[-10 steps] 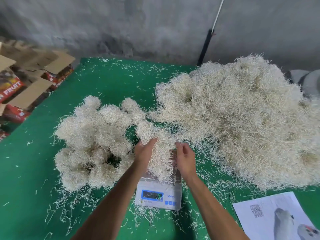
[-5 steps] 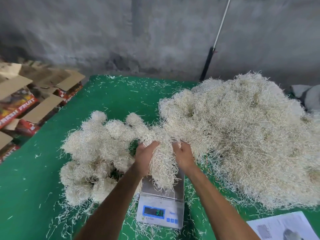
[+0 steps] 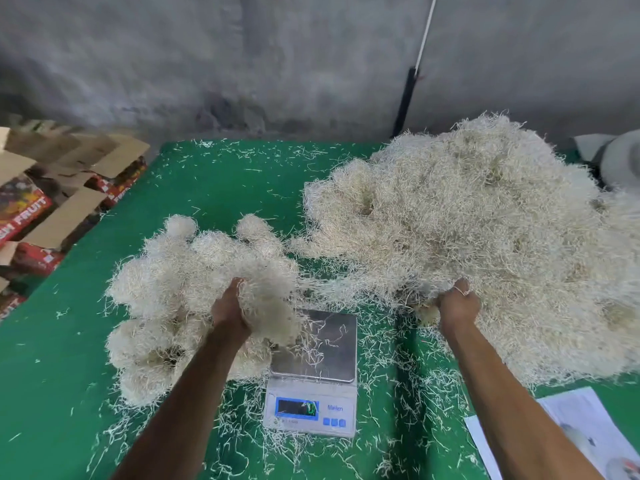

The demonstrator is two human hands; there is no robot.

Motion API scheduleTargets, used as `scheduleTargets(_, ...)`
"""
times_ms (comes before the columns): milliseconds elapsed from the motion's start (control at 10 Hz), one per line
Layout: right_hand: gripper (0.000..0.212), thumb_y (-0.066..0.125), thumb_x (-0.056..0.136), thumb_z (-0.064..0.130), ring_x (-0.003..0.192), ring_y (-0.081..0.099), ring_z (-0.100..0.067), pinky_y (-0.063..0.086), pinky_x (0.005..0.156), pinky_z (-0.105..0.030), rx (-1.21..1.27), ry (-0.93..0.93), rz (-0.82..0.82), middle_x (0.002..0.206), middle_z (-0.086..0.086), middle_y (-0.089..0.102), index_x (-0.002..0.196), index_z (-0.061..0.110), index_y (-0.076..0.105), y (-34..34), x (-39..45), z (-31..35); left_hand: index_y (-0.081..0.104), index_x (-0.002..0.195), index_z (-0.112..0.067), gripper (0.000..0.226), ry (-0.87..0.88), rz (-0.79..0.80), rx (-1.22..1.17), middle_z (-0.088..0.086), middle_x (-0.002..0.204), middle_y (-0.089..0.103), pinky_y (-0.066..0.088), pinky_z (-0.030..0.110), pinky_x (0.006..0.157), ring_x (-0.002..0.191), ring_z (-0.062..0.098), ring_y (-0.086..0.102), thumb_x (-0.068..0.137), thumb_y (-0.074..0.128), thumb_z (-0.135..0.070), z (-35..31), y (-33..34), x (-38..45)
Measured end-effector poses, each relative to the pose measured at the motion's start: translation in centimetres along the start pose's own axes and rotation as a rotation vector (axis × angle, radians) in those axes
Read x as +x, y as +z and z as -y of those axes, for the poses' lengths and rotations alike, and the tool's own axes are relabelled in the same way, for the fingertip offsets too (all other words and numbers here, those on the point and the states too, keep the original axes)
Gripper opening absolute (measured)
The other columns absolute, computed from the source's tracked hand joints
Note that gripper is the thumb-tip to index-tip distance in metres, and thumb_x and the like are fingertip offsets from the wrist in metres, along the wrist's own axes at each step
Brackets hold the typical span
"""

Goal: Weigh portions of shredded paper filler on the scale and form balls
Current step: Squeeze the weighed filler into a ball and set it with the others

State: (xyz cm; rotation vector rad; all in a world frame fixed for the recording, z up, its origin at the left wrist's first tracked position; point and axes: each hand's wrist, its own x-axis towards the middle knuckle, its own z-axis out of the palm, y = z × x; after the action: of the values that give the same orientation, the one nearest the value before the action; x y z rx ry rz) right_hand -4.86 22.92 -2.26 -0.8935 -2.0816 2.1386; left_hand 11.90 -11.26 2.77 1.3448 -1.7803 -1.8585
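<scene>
Paper filler (image 3: 485, 244): two hands (image 3: 230, 311) (image 3: 457, 303), one scale (image 3: 311, 372).

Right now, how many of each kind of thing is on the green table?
Scale: 1
Big loose pile of shredded paper: 1
Heap of formed paper balls: 1 (balls too clumped to count)
Printed paper sheets: at least 2
Total: at least 5

To your left, off the edge of the green table cover (image 3: 214, 188), you have open cardboard boxes (image 3: 65, 188) with red printed sides, one lettered "FRUIT"; ahead of you stands a grey concrete wall (image 3: 277, 57), with a white pole (image 3: 426, 29) in a black base leaning against it; at your lower right lies a printed paper sheet (image 3: 575, 420) on the cover; at the far right edge sits a pale grey object, too cropped to identify.
</scene>
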Motion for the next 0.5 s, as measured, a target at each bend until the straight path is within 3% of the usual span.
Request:
scheduleTargets(100,0.065,0.042,0.113,0.029,0.050,0.050,-0.009,0.042,0.045,-0.021,-0.006,0.045,-0.027,0.088,-0.014,0.063,0.162,-0.003,0.012,-2.3,1.6,-1.1,0.049,0.140,-0.006,0.041,-0.028,0.046,-0.076,0.016,0.128,0.061,0.059,0.022,0.073,0.103,0.025,0.063,0.100,0.055,-0.003,0.6,0.0,-0.4)
scheduleTargets(200,0.061,0.044,0.111,0.040,0.060,0.059,-0.021,0.053,0.058,-0.034,-0.044,0.058,0.153,0.078,-0.010,0.061,0.146,-0.011,0.041,-3.4,2.0,-3.0,0.048,0.141,-0.005,0.039,0.023,0.113,0.036,0.010,0.128,0.057,0.052,0.009,0.069,0.123,0.034,0.057,0.102,0.051,-0.003,0.8,1.7,-1.7)
scheduleTargets(300,0.071,0.046,0.103,0.062,0.085,0.071,-0.026,0.061,0.086,-0.047,-0.178,-0.040,0.381,0.107,-0.015,0.071,0.138,0.001,0.055,-3.3,0.9,-3.9,0.038,0.147,-0.001,0.041,-0.052,0.088,-0.114,0.013,0.141,0.052,0.032,-0.011,0.071,0.134,0.017,0.047,0.107,0.029,0.003,-0.9,4.2,-6.4)
scheduleTargets(400,0.070,0.051,0.103,0.058,0.060,0.069,-0.011,0.059,0.060,-0.030,-0.615,-0.251,0.281,0.096,-0.016,0.076,0.150,0.007,0.042,-2.5,-0.3,-4.3,0.057,0.114,-0.023,0.039,-0.072,0.321,-0.106,-0.010,0.082,0.070,0.045,0.004,0.048,0.071,-0.010,0.068,0.105,0.034,0.008,0.5,4.6,-5.6)
scheduleTargets(500,0.048,0.050,0.105,0.054,0.041,0.052,-0.009,0.050,0.040,-0.034,-0.641,-0.480,0.214,0.062,-0.005,0.065,0.126,0.011,0.058,-1.0,-2.2,-4.1,0.069,0.084,-0.018,0.033,-0.073,0.413,-0.156,-0.003,0.067,0.070,0.054,0.021,0.049,0.063,0.013,0.072,0.102,0.048,0.000,0.7,5.8,-4.9)
